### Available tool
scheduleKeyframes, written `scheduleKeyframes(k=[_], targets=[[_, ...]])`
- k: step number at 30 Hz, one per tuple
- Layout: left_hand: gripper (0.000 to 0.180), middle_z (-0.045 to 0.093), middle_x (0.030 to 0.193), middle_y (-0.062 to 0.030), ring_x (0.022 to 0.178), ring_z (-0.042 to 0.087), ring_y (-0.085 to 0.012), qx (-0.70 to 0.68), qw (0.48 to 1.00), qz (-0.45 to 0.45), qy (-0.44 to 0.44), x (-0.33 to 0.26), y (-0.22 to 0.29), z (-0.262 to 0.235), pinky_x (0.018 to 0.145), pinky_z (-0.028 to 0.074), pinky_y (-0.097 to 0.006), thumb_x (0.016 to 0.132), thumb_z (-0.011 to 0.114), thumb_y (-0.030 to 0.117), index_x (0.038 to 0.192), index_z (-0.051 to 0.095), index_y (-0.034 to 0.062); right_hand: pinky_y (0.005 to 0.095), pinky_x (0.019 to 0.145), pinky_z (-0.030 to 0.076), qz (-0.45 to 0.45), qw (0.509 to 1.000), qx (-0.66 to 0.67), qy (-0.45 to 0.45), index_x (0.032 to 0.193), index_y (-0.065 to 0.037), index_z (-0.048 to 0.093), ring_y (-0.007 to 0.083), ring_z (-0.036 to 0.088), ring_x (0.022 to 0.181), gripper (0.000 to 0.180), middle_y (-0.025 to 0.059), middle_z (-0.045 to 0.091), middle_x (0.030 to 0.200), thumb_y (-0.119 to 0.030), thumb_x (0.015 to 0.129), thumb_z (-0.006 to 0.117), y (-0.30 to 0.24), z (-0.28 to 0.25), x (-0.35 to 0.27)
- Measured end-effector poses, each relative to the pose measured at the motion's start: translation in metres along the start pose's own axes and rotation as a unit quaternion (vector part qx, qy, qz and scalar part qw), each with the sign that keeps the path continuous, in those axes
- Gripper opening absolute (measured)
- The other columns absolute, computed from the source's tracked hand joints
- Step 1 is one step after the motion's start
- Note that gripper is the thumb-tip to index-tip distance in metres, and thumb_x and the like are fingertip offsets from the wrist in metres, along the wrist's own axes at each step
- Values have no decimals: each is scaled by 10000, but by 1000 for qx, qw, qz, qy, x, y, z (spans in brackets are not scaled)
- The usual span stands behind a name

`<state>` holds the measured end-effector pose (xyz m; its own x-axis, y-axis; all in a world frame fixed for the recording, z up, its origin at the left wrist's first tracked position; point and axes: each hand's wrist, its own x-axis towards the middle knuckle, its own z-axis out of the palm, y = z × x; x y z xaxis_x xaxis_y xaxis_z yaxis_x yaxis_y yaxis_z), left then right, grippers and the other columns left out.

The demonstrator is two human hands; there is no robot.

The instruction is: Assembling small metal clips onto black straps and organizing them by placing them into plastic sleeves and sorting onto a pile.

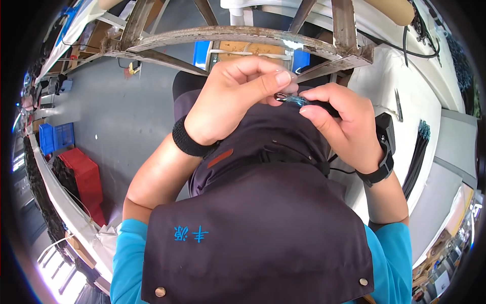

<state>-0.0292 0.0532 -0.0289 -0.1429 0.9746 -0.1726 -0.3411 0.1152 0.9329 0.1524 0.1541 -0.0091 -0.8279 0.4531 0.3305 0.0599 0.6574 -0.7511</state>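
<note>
Before my apron, both hands are raised close together around a small dark piece with shiny blue strands [298, 100]. It looks like the end of a black cable with blue wires, but fingers cover much of it. My left hand [243, 88] is closed, thumb and fingers pinched beside the shiny end of the piece; whether they hold part of it is hidden. From the right, my right hand [345, 121] grips its dark part between thumb and forefinger. To the right, a bundle of black cables [417, 162] with blue-green ends lies on a white-covered table [372, 76].
Pointed metal tweezers [399, 105] lie on the white cover. A worn metal frame [243, 34] crosses just beyond my hands, with a cardboard box [253, 49] behind it. On the grey floor [126, 111] at left stand red crates [83, 180] and blue crates [55, 137].
</note>
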Motion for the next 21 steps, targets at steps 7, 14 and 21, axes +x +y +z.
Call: scheduleKeyframes(k=[7, 14, 21], targets=[[189, 650, 995, -111, 912, 628, -165, 10, 999, 36, -8, -8, -3, 7, 750, 526, -281, 856, 614, 32, 1042, 612, -4, 269, 497, 388, 154, 981, 29, -113, 772, -3, 604, 163, 472, 495, 240, 74, 522, 561, -215, 882, 581, 3, -12, 15], [237, 651, 953, -109, 828, 641, -141, -52, 998, -1, 39, -11, -21, 16, 728, 529, -232, 820, 640, -21, 1051, 587, -27, 182, 498, 362, 390, 825, 373, -170, 825, 17, 619, 30, 450, 530, 348, -3, 558, 628, -304, 927, 533, 9, -15, 16], [170, 647, 883, -75, 809, 650, -145, -133, 982, -84, 103, -22, -13, 13, 689, 531, -232, 845, 606, -8, 1011, 593, 23, 347, 761, 470, 173, 982, 46, 56, 983, 12, 597, 286, 592, 830, 239, 153, 600, 883, -202, 879, 579, 46, -11, -40]])
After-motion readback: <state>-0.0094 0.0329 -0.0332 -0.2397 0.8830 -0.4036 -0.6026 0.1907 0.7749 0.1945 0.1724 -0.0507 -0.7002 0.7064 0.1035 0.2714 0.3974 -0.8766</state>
